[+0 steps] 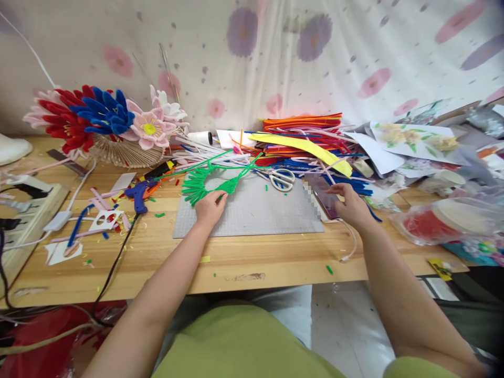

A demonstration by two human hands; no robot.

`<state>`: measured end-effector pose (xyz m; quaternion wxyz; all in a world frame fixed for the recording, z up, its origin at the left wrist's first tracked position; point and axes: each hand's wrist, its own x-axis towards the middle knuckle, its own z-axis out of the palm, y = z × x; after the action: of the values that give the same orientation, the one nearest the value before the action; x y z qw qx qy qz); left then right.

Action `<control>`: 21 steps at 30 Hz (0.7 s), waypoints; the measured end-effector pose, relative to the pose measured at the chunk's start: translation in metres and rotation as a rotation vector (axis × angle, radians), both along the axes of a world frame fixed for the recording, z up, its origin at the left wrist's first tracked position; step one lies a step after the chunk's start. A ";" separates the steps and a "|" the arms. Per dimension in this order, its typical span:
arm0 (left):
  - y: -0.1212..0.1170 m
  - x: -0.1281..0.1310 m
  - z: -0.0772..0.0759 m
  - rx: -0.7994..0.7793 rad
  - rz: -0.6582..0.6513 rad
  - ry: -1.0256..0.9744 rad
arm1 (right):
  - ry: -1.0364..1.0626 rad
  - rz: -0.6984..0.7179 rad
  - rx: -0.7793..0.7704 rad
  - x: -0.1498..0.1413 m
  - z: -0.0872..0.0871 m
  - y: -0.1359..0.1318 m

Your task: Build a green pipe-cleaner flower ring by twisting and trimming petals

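Observation:
On the grey cutting mat (252, 220) lies a green pipe-cleaner piece (208, 181), a fringed ring of looped stems with a wrapped, pointed section on its right. My left hand (211, 207) pinches the lower edge of this piece. My right hand (352, 203) is over the right side of a phone (323, 197), fingers apart and touching or just above its screen. A pink stem ends close to those fingertips. White-handled scissors (282, 179) rest on the mat between my hands.
A blue glue gun (138, 195) with a black cord lies left, among scraps. Fuzzy flowers (106, 113) stand behind it. Bundled pipe cleaners (303, 123) and a yellow strip (303, 147) fill the back. Plastic-wrapped items (444, 220) crowd the right. A power strip (29, 226) sits far left.

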<state>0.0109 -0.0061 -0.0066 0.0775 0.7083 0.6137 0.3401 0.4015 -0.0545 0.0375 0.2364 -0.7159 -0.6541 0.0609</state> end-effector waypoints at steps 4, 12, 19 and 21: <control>0.001 0.000 0.001 -0.050 -0.011 0.011 | -0.035 -0.012 0.007 0.008 -0.003 -0.012; 0.000 0.001 0.001 -0.055 0.003 -0.001 | -0.103 0.007 0.046 0.007 -0.003 -0.016; -0.004 0.001 0.006 -0.031 0.020 0.090 | -0.164 -0.036 -0.014 0.008 -0.003 -0.014; -0.005 0.002 0.007 -0.052 0.069 0.146 | -0.158 -0.045 -0.029 0.010 -0.003 -0.014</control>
<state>0.0130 -0.0107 0.0003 0.0394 0.7075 0.6503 0.2739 0.4118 -0.0681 0.0346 0.1752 -0.7364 -0.6534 0.0083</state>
